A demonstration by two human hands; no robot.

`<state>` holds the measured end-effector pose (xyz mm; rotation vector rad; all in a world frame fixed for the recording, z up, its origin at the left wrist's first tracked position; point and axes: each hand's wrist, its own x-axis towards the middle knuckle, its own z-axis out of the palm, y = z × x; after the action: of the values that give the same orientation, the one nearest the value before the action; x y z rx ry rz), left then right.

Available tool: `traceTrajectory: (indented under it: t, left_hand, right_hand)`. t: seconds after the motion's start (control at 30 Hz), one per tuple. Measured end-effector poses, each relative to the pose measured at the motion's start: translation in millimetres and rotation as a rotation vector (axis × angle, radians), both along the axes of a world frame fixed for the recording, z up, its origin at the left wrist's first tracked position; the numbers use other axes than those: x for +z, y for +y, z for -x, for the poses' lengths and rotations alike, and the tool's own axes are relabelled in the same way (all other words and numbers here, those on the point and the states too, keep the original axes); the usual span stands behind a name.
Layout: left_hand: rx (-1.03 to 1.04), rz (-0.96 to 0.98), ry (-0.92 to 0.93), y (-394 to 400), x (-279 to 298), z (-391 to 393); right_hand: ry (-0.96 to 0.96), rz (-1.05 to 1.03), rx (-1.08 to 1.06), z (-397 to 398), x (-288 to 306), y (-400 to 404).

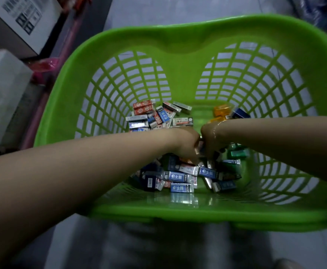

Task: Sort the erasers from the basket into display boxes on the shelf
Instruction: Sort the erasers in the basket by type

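A green plastic basket [178, 41] with slotted walls fills the view. On its floor lie several small boxed erasers: blue ones [180, 176] near me, red ones [143, 107] at the far left, orange ones [221, 110] at the far right, green ones [237, 153] on the right. Both my hands reach down into the pile, close together. My left hand [186, 144] has its fingers curled down among the erasers and seems to hold one or more. My right hand [210, 142] also curls into the pile; its fingers are mostly hidden.
A cardboard box with a printed label [23, 18] and a translucent plastic container [1, 90] stand to the left of the basket. A pink object [44, 66] lies between them. Grey tiled floor [158, 8] shows beyond the basket.
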<state>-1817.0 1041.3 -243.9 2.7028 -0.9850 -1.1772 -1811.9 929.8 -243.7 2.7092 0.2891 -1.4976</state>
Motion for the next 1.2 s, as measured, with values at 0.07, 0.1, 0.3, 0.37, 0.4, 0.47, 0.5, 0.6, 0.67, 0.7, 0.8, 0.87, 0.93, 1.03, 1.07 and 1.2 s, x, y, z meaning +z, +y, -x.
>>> traceTrajectory:
  t: [0.07,0.1,0.3,0.37,0.4,0.47,0.5,0.6,0.67,0.7,0.8,0.87,0.93,1.03,1.07,1.2]
  left_hand:
    - [-0.096,-0.021,-0.11,-2,-4,8]
    - [-0.133,-0.037,-0.141,-3,-4,8]
    - [0.034,-0.005,0.286,11,13,-16]
    - [0.024,-0.003,0.268,16,11,-15]
    - [0.015,-0.013,0.233,17,8,-13]
    - [-0.012,-0.013,0.119,15,4,-5]
    - [-0.062,-0.018,0.048,12,4,0]
    - [-0.297,-0.088,-0.161,0,9,21]
    - [-0.393,-0.138,-0.223,-13,9,38]
    - [-0.42,-0.153,-0.219,-20,10,45]
    - [-0.338,-0.122,-0.079,-28,17,50]
    - [-0.196,-0.103,0.083,-19,23,34]
    - [-0.037,-0.128,0.269,-3,29,10]
    - [0.387,-0.084,0.532,22,42,-24]
    - [0.515,-0.053,0.533,28,46,-32]
    - [0.701,0.097,0.362,38,46,-52]
  right_hand:
    - [0.041,0.004,0.005,3,-2,4]
    - [0.031,0.007,0.031,6,-3,5]
    - [0.25,0.022,-0.211,7,-11,7]
    - [0.306,0.008,-0.281,-1,-3,2]
    - [0.28,-0.009,-0.286,-9,4,-1]
    - [0.154,-0.072,-0.298,-26,21,-8]
    - [0.114,-0.116,-0.337,-34,29,-9]
    - [-0.156,-0.396,-0.566,-49,46,2]
    - [-0.218,-0.634,-0.685,-48,48,23]
    - [-0.133,-0.73,-0.712,-44,48,36]
    - [0.129,-0.693,-0.564,-43,44,57]
    - [-0.018,-0.542,-0.424,-53,40,52]
    - [-0.256,-0.332,-0.27,-62,36,36]
    - [-0.097,-0.09,-0.132,-43,26,18]
    - [-0.051,-0.03,-0.061,-31,19,17]
    - [-0.16,0.066,0.208,7,-2,27]
